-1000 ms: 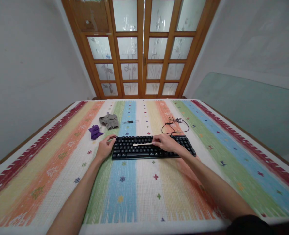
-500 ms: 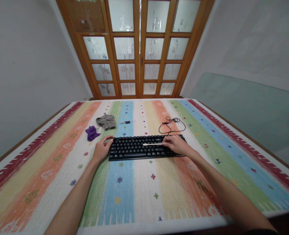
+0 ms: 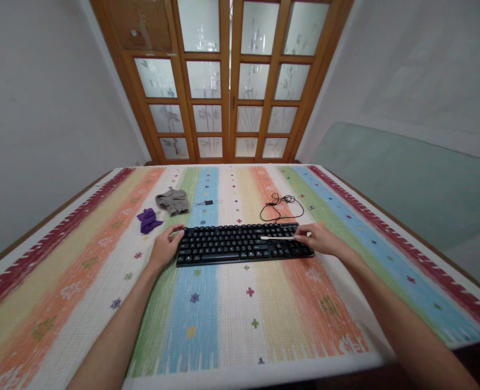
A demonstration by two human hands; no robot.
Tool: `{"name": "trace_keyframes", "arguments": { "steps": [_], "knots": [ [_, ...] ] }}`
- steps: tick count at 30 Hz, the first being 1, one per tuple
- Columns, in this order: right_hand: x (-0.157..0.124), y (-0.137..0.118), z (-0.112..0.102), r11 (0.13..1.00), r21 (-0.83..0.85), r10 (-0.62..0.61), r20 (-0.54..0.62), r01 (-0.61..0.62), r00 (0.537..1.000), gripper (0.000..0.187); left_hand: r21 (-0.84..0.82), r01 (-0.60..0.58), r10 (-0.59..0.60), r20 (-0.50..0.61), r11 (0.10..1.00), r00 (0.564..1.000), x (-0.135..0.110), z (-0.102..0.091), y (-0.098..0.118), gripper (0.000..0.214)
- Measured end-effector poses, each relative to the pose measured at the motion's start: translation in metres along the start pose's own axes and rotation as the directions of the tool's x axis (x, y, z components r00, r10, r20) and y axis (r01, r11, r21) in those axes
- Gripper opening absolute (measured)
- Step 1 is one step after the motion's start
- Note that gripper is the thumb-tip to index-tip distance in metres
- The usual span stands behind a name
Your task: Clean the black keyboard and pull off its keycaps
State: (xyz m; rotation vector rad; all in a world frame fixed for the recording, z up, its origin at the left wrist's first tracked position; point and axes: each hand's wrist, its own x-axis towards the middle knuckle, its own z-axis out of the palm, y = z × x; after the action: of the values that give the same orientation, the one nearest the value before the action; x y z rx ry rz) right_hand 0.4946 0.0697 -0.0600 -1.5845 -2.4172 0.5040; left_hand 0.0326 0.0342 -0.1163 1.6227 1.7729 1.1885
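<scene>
A black keyboard [image 3: 224, 246] lies flat on the patterned cloth in front of me. My left hand [image 3: 167, 245] grips its left end, with thumb and fingers around the upper left corner. Over the keyboard's right end, my right hand [image 3: 315, 238] pinches a slim white toothbrush [image 3: 278, 238]. The brush points left, its head above the keys right of the middle. Whether the bristles touch the keys, I cannot tell.
Beyond the keyboard lies its coiled black cable [image 3: 283, 206]. At the back left are a crumpled grey cloth [image 3: 173, 201] and a purple cloth [image 3: 149, 221]. A small black object with thin wires [image 3: 209, 202] lies behind the keyboard. Wooden glazed doors [image 3: 228, 108] stand past the table.
My right hand has moved right along the keyboard, taking the toothbrush with it. My left hand stays on the keyboard's left end. The view has shifted slightly.
</scene>
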Motion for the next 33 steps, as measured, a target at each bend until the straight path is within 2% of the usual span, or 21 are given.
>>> {"name": "trace_keyframes", "arguments": {
  "steps": [6, 20, 26, 33],
  "knots": [
    [-0.009, 0.011, -0.014, 0.998, -0.056, 0.023, 0.009, -0.023, 1.000, 0.023, -0.006, 0.000, 0.000, -0.003, 1.000, 1.000, 0.000, 0.000, 0.000, 0.054],
    [-0.030, 0.038, -0.024, 0.972, -0.196, 0.102, -0.147, -0.130, 0.984, 0.024, 0.020, 0.009, -0.009, 0.000, 1.000, 1.000, 0.002, 0.000, -0.002, 0.057],
    [-0.032, 0.052, -0.029, 0.976, -0.194, 0.071, -0.135, -0.097, 0.988, 0.027, 0.040, 0.013, -0.014, 0.006, 0.999, 1.000, 0.001, -0.001, 0.002, 0.056],
    [-0.038, 0.071, -0.031, 0.956, -0.230, 0.147, -0.153, -0.180, 0.977, 0.024, 0.048, 0.012, -0.012, 0.007, 0.999, 1.000, 0.000, -0.001, 0.003, 0.057]
  ]
}}
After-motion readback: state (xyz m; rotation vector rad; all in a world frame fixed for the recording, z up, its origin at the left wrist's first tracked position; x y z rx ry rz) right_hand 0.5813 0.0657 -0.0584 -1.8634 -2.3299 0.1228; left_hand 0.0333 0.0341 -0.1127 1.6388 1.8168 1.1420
